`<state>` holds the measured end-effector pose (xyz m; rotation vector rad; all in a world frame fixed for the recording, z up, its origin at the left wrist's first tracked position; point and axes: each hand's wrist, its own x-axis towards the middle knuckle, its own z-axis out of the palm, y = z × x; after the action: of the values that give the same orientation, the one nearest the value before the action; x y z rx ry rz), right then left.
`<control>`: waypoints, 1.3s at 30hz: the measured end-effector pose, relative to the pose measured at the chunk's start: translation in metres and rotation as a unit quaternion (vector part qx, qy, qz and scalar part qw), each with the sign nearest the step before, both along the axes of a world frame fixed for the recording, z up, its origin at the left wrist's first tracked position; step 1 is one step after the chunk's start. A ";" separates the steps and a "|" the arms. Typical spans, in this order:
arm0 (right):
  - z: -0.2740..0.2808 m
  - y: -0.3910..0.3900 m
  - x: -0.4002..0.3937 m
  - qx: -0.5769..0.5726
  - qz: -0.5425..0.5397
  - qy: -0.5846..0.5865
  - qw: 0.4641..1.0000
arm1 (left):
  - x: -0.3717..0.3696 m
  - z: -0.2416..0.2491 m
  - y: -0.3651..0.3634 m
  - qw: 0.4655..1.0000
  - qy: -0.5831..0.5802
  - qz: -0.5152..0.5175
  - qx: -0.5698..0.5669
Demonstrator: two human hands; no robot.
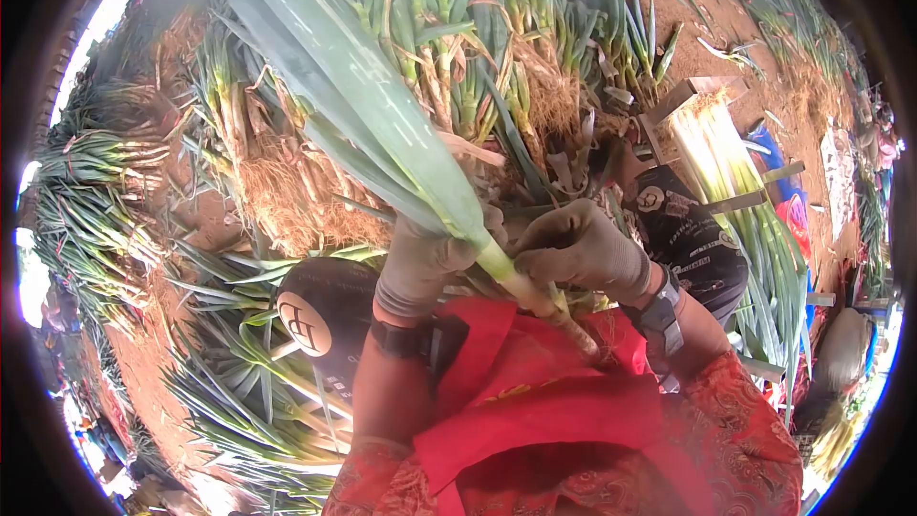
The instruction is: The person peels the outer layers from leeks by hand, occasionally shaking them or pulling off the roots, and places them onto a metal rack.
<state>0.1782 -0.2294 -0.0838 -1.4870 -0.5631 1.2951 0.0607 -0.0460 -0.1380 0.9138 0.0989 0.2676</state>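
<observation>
A long green onion runs from the upper left down to a pale stem and thin root end over my lap. My left hand, in a grey glove, is wrapped around it where the leaves meet the stem. My right hand, also gloved, has its fingers curled and pinched against the stem just below; whatever thin layer it may grip is hidden. A red apron covers my lap beneath the root end.
Bundles of rooted green onions stand ahead on reddish soil. Cleaned white-stemmed onions lie in a wooden rack to the right. More onions lie beside my left knee. Further piles are at the far left.
</observation>
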 end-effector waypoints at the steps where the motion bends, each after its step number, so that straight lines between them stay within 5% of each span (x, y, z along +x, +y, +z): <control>1: 0.003 0.001 0.000 0.012 0.008 -0.018 1.000 | 0.000 -0.003 0.000 1.000 -0.010 -0.002 -0.009; 8: -0.066 0.017 -0.006 0.025 0.104 0.075 0.991 | -0.003 -0.004 0.001 0.992 -0.001 -0.055 0.117; 10: -0.097 0.013 -0.016 0.120 0.193 0.132 0.965 | -0.003 -0.002 -0.001 0.988 0.008 -0.049 0.148; 12: -0.116 0.006 -0.015 0.111 0.279 -0.008 0.954 | -0.001 0.002 -0.004 0.989 0.011 -0.026 0.146; 14: -0.124 -0.012 -0.002 -0.010 0.338 -0.340 0.877 | 0.004 0.011 -0.009 0.992 0.007 0.006 0.127; 17: -0.101 -0.020 0.016 -0.160 0.258 -0.262 0.916 | 0.011 0.016 -0.010 0.994 0.008 0.061 0.093; 18: -0.103 -0.033 0.017 -0.028 0.157 0.034 0.987 | 0.011 0.016 -0.012 0.994 0.016 0.075 0.076; 21: -0.079 -0.052 -0.006 0.075 0.203 0.047 0.975 | 0.010 0.012 -0.012 0.994 0.041 0.080 0.069; 25: -0.096 -0.077 -0.033 0.006 -0.007 0.248 0.969 | 0.017 0.018 -0.020 0.978 0.140 0.123 0.098; 28: -0.093 -0.057 -0.040 0.041 -0.080 0.170 0.981 | 0.022 -0.001 -0.013 0.957 0.207 0.190 0.069; 32: -0.076 -0.032 -0.046 0.011 -0.157 -0.023 0.987 | 0.032 -0.017 -0.007 0.952 0.141 0.272 0.018; 35: -0.080 -0.026 -0.044 -0.094 -0.153 -0.319 0.931 | 0.031 -0.025 -0.001 0.949 0.128 0.284 0.047; 38: -0.074 -0.031 -0.040 0.051 -0.249 0.139 0.957 | 0.028 -0.024 -0.008 0.929 0.137 0.302 0.165; 39: -0.073 -0.030 -0.040 0.055 -0.261 0.115 0.957 | 0.028 -0.022 -0.014 0.907 0.140 0.313 0.244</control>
<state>0.1387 -0.2598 -0.1570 -1.2572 -0.0744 0.9797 0.0887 -0.0599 -0.1601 1.4055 0.6223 0.7836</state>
